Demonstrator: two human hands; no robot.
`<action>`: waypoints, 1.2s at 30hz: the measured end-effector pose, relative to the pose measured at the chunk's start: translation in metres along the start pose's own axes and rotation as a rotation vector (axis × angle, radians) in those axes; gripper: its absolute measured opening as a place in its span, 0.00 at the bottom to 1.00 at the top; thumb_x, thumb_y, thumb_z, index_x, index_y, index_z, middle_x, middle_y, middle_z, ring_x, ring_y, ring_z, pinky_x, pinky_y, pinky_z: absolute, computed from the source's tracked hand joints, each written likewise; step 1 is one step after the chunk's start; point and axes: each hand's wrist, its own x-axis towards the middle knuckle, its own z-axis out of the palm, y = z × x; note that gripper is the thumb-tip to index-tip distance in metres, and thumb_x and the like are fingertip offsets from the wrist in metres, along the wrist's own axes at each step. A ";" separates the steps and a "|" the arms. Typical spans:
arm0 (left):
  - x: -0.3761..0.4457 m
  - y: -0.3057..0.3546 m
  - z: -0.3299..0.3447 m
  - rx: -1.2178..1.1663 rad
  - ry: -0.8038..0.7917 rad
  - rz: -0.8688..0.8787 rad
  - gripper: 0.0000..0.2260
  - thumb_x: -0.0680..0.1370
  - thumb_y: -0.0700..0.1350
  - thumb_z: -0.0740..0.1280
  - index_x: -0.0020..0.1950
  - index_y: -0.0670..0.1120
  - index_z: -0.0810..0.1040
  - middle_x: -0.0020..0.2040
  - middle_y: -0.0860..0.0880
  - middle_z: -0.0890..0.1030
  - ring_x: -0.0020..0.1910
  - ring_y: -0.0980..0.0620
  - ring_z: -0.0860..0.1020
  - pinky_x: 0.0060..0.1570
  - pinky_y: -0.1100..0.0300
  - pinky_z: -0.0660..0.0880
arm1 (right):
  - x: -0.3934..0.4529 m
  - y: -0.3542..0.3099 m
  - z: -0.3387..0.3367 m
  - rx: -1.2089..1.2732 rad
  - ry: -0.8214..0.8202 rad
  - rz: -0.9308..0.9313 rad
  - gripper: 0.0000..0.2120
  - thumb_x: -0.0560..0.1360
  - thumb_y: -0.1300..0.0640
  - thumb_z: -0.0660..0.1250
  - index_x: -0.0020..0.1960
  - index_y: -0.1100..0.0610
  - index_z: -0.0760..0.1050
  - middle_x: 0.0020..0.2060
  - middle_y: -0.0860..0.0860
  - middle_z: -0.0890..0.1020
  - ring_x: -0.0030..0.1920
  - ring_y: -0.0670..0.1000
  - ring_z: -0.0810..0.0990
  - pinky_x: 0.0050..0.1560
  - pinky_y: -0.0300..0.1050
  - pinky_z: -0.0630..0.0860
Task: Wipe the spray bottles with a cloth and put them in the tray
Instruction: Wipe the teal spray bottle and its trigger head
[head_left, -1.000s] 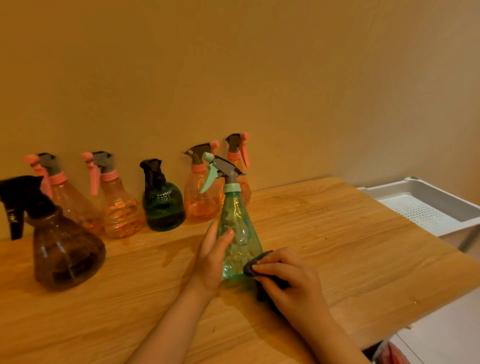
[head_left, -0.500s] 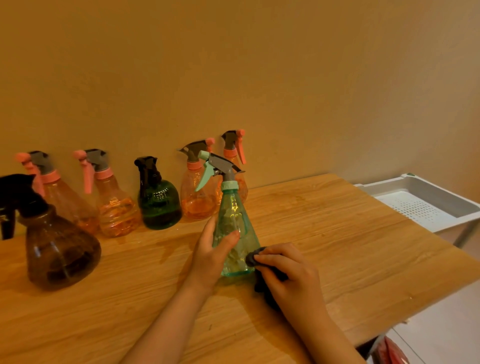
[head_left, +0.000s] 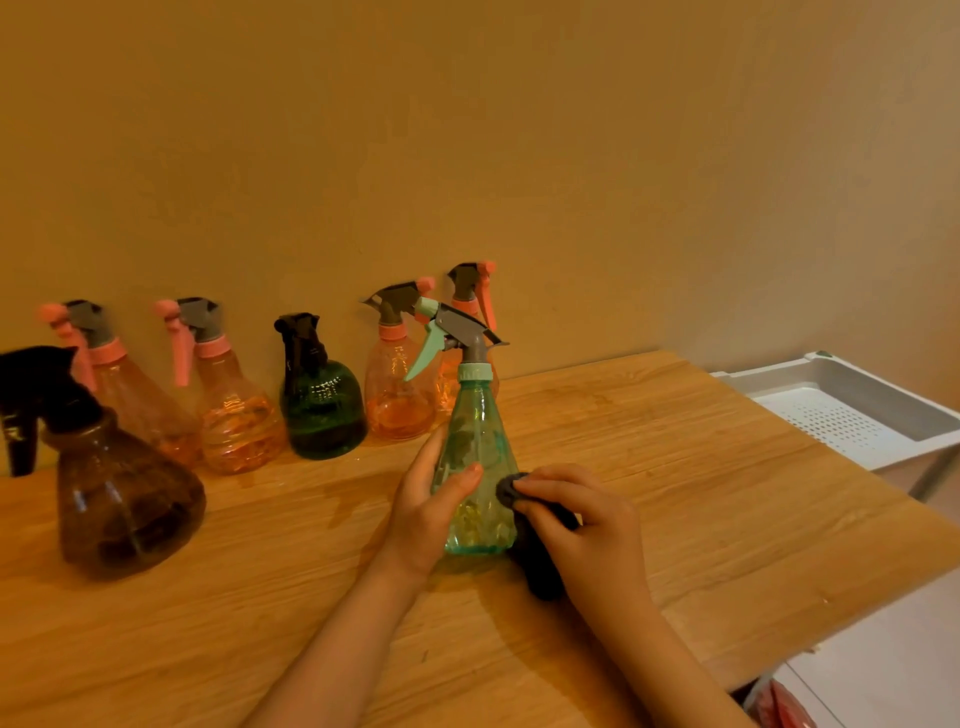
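Bottle (head_left: 478, 467) between hands (head_left: 519, 519)

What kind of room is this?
Probably a room at home, though I can't be sure. There's a wooden table against a plain wall, a row of spray bottles and a white plastic tray beside it.

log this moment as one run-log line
step: wiping | left hand: holds teal spray bottle upright on table | right hand: presses dark cloth to bottle | tray: no bottles

Seven spray bottles (head_left: 480, 457), one cloth (head_left: 540, 551), one tray (head_left: 852, 410), two hands (head_left: 431, 512).
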 end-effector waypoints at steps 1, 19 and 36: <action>0.000 0.000 0.000 -0.011 -0.002 -0.005 0.22 0.70 0.45 0.67 0.63 0.52 0.74 0.54 0.50 0.83 0.54 0.50 0.81 0.46 0.61 0.78 | 0.006 -0.002 0.002 0.014 0.002 0.025 0.11 0.65 0.65 0.72 0.44 0.52 0.83 0.42 0.45 0.82 0.45 0.42 0.80 0.47 0.32 0.75; 0.003 -0.004 -0.004 -0.052 0.014 -0.053 0.21 0.71 0.44 0.65 0.64 0.51 0.73 0.56 0.46 0.82 0.57 0.45 0.80 0.53 0.53 0.77 | 0.019 -0.007 0.007 -0.002 -0.064 -0.032 0.11 0.66 0.63 0.73 0.46 0.51 0.82 0.42 0.40 0.82 0.46 0.39 0.80 0.47 0.28 0.73; -0.002 0.000 0.000 0.097 0.069 -0.022 0.22 0.71 0.46 0.73 0.62 0.57 0.72 0.54 0.51 0.82 0.52 0.56 0.81 0.47 0.63 0.77 | -0.015 0.005 0.000 -0.090 -0.050 -0.176 0.06 0.69 0.58 0.69 0.45 0.57 0.83 0.44 0.44 0.79 0.47 0.40 0.78 0.48 0.30 0.73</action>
